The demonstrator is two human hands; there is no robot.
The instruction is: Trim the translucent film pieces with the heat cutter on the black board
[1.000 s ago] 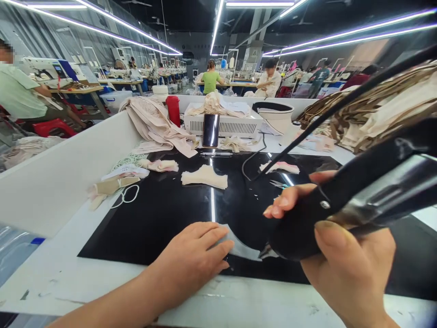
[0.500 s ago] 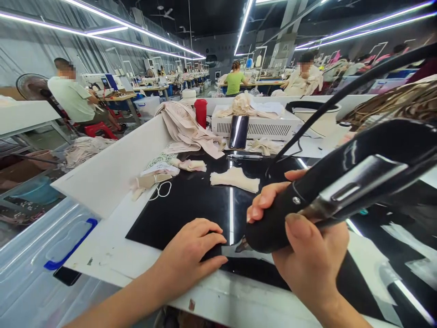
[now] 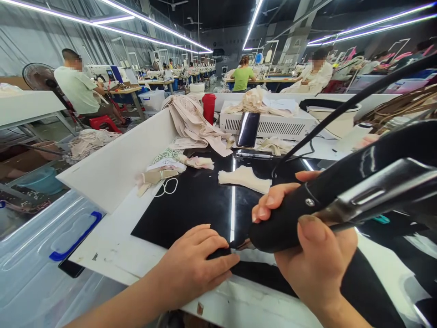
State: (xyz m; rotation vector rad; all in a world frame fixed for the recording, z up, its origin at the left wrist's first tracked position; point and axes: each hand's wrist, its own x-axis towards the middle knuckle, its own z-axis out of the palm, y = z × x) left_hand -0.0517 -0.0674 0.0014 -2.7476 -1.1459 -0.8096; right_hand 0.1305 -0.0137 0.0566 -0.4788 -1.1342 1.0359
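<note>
My right hand (image 3: 317, 264) is wrapped round a thick black corded hand tool (image 3: 368, 168) with a silver metal lever along its side. Its small metal tip (image 3: 245, 245) points down to the left, close by my left fingertips. A thin pale translucent strip (image 3: 257, 256) lies beneath the tip. My left hand (image 3: 194, 259) rests low on the work surface, thumb and fingers closed about a small black piece (image 3: 219, 253), perhaps fabric; its shape is partly hidden by the fingers. The glossy black sheet (image 3: 191, 205) spreads out under both hands.
A cream fabric piece (image 3: 245, 178) lies ahead on the sheet. Fabric scraps (image 3: 160, 171) and elastic loops are at left. Behind stand a phone (image 3: 248, 130), a red cup (image 3: 208, 109) and a white vented box (image 3: 287, 127). The tool's black cable (image 3: 327, 114) arches at right. Other people sit farther off.
The view has shifted slightly, so the table appears moved to the right. My left fingers have shifted closer to the tool's tip. Both hands keep their hold.
</note>
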